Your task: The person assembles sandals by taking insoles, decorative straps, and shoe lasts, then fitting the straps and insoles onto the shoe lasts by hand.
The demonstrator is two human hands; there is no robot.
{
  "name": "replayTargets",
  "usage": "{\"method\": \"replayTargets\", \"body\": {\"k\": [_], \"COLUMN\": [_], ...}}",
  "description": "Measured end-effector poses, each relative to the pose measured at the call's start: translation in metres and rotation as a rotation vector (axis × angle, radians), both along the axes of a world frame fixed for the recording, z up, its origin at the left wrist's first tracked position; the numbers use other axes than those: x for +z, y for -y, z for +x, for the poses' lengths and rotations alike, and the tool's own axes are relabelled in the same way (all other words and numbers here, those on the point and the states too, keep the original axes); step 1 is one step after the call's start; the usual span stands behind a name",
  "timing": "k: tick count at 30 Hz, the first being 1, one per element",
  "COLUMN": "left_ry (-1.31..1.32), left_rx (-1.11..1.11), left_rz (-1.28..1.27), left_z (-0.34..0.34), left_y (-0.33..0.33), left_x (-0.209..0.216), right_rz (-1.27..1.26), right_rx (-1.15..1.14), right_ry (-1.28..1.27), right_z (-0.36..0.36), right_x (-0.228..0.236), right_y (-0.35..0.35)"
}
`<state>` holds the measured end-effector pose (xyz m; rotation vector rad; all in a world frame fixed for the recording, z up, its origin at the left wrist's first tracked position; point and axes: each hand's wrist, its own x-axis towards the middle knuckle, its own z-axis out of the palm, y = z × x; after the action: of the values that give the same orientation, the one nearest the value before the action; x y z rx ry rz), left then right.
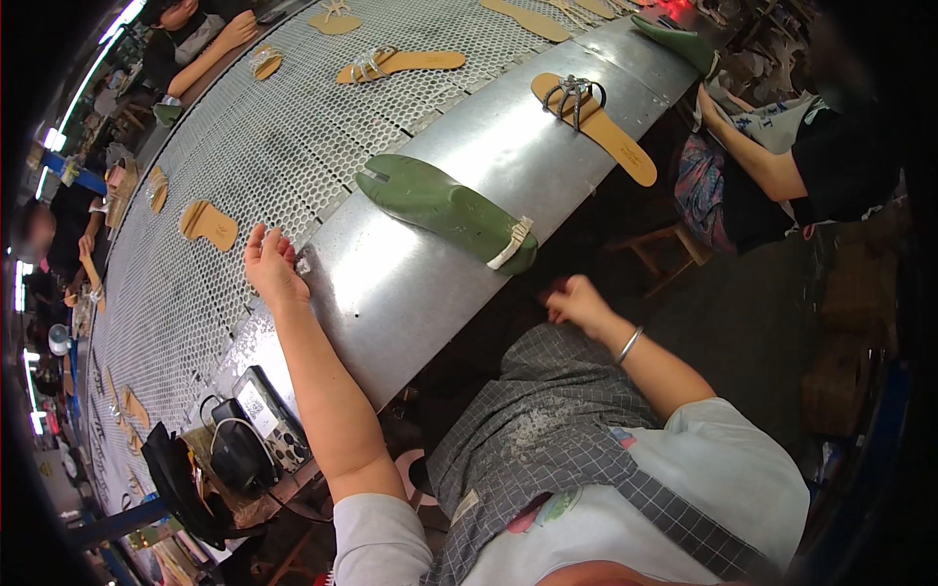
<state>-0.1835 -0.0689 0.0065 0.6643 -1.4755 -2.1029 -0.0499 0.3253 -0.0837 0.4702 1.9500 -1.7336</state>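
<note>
My left hand is over the near edge of the mesh conveyor, its fingers loosely bent and apart, nothing visible in them. Just beyond its fingertips a short tan insole piece lies on the mesh. My right hand hangs off the metal edge above my lap, fingers curled in; whether they hold something small is too dark to see. Between the hands a green shoe last lies on its side on the metal ledge, a pale strap around its near end. Farther right rests a tan sandal sole with dark straps.
The mesh conveyor carries several sandal soles, among them a strapped sandal. A phone and a black charger sit at the lower left. Co-workers sit across and at right, near a wooden stool and another green last.
</note>
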Motion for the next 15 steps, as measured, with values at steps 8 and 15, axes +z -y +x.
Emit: {"method": "replayTargets", "body": {"k": [8,15], "left_ry": [-0.010,-0.026], "left_rx": [-0.061,-0.070], "left_rz": [-0.085,-0.020], "left_z": [0.003,-0.001], "left_y": [0.004,-0.008], "left_x": [-0.020,-0.005], "right_rz": [0.247,0.265], "right_rx": [0.923,1.567], "right_ry": [-0.612,-0.828], "right_z": [0.014,0.036], "right_x": [-0.017,-0.166], "right_y": [0.146,0.236]}}
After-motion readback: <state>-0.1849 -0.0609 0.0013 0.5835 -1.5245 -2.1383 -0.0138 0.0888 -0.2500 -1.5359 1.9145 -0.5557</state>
